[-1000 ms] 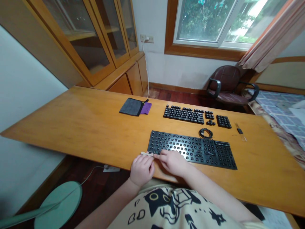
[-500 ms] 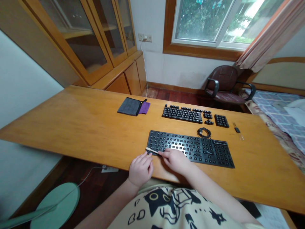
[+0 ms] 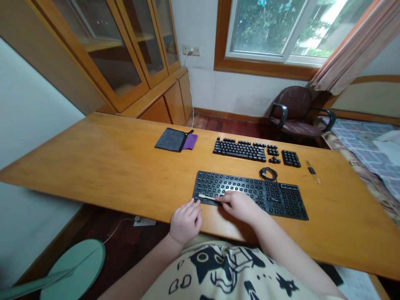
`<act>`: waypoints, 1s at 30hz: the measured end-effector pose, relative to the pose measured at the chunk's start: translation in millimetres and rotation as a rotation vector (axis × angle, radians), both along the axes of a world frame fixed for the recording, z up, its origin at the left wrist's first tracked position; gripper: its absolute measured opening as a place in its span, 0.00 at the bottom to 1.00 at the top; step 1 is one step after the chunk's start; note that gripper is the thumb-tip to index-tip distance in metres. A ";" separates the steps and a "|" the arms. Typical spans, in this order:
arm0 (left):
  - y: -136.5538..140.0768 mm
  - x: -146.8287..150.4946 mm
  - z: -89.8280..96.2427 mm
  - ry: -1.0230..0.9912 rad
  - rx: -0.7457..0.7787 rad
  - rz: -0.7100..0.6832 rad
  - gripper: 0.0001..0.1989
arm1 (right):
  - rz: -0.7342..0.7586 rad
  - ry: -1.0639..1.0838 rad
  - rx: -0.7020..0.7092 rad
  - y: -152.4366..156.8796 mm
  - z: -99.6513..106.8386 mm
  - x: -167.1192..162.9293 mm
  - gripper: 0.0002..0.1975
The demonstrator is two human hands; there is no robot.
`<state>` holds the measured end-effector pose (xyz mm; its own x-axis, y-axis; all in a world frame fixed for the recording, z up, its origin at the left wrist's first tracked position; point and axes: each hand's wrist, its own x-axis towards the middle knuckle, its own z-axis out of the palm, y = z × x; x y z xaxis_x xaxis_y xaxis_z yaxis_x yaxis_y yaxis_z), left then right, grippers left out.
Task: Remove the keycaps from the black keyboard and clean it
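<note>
A black keyboard base [image 3: 286, 204] without its keycaps lies along the desk's front edge, rows of key stems showing. My left hand [image 3: 186, 221] is closed, its fingertips pressed at the base's front left corner. A slim white brush [image 3: 206, 197], toothbrush-like, is pinched in my right hand [image 3: 239, 205]. Its head points left and lies over the lower left rows of stems. My right fingers hide the rest of its handle. Behind the base, a coiled black cable [image 3: 268, 173] sits on the desk.
Loose black keycaps [image 3: 239, 149] are laid out in keyboard order farther back, with a number-pad block [image 3: 291, 158] to their right. A small wire keycap puller [image 3: 311, 170] lies at right. Grey cloth [image 3: 170, 139] and purple cloth [image 3: 190, 142] lie at back left.
My right hand and the brush have shifted a little to the right along the lower rows. My left hand stays at the corner.
</note>
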<state>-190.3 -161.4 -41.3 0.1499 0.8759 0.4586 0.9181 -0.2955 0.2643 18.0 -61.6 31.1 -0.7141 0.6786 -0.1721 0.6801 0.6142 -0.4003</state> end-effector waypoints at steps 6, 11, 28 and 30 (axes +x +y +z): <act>0.1 0.7 1.0 0.016 0.025 0.011 0.11 | 0.074 0.011 0.151 -21.4 -13.9 -32.6 0.20; 0.3 1.5 3.3 -0.003 0.021 0.008 0.10 | -0.039 0.049 0.150 -2.9 -4.0 -9.4 0.18; -1.5 -0.1 8.7 0.053 0.011 0.036 0.16 | -0.031 0.013 0.164 8.9 1.3 -11.3 0.18; -0.2 -0.6 11.0 0.092 -0.010 0.001 0.22 | -0.044 0.010 0.166 13.7 2.4 -6.0 0.18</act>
<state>-190.9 -161.6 -30.2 0.1901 0.8805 0.4343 0.9389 -0.2923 0.1817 12.0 -47.8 33.5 -0.6839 0.7280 -0.0479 0.7045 0.6420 -0.3024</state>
